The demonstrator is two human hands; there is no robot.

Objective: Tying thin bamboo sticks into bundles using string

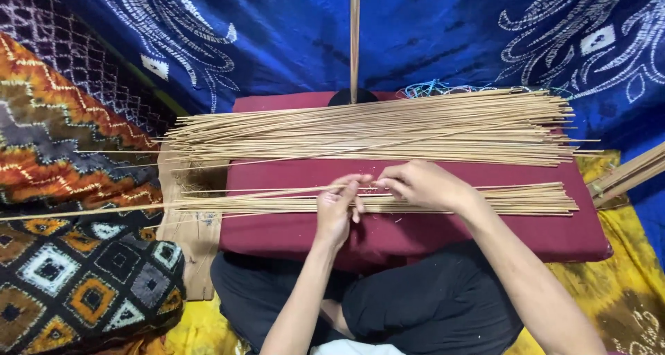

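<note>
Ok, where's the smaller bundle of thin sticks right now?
In the head view, the smaller bundle of sticks lies crosswise on the maroon cushion, nearer the person than the big pile of sticks, under the left hand and right hand.

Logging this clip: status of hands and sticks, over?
Left hand and right hand both pinching thin sticks on maroon cushion. Bigger stick pile behind. Nothing in the way.

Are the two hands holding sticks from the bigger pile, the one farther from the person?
No, both the left hand and right hand work at the smaller near bundle.
</note>
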